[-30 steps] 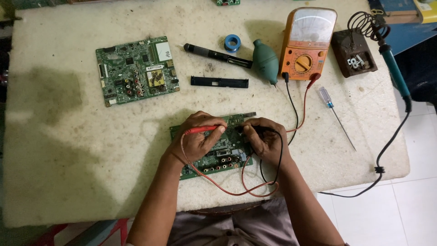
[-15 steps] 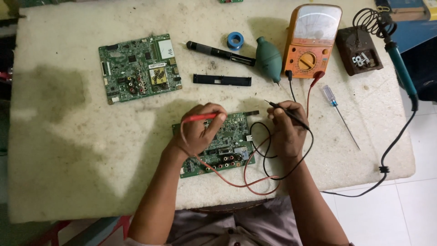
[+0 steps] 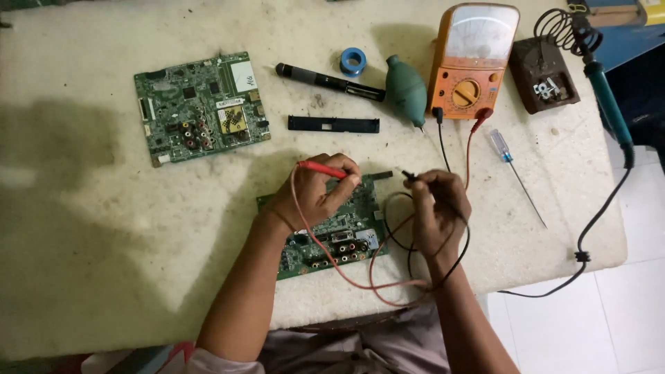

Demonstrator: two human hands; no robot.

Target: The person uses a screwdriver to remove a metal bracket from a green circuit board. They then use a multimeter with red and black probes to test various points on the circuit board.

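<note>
On a worn, stained white stone table point(image 3: 104, 277) above pale floor tiles point(image 3: 609, 312), the left hand point(image 3: 315, 190) pinches a slim red probe point(image 3: 322, 169); the right hand point(image 3: 436, 208) grips a slim black probe point(image 3: 410, 176) beside a green circuit board point(image 3: 332, 242).

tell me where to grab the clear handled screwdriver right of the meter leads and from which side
Grip the screwdriver by its clear, thick handle at the upper end, near the orange meter. It lies flat on the table, its thin shaft running down and to the right, so come from above with fingers across the handle. The red lead lies close on its left; the right side looks freer.
</note>
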